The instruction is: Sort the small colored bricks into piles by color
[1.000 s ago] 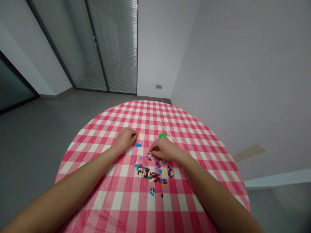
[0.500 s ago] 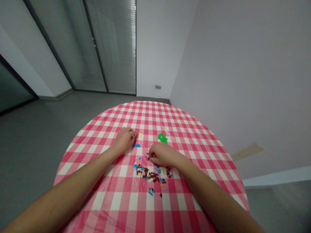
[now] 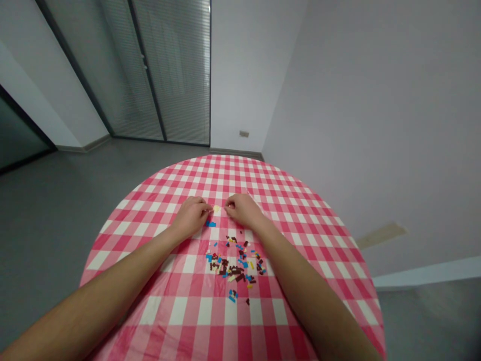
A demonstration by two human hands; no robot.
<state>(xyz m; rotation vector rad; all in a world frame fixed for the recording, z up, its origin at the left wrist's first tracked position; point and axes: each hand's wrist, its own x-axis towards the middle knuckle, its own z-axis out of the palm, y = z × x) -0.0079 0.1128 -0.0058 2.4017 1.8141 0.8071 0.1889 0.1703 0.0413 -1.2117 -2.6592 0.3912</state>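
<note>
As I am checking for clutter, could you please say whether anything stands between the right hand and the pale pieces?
Nothing visible does: only tablecloth shows between the right hand and the pale pieces.

The bare right hand is hiding any grip; the bottom edge is cropping the round, red-and-white checked counter.
</note>
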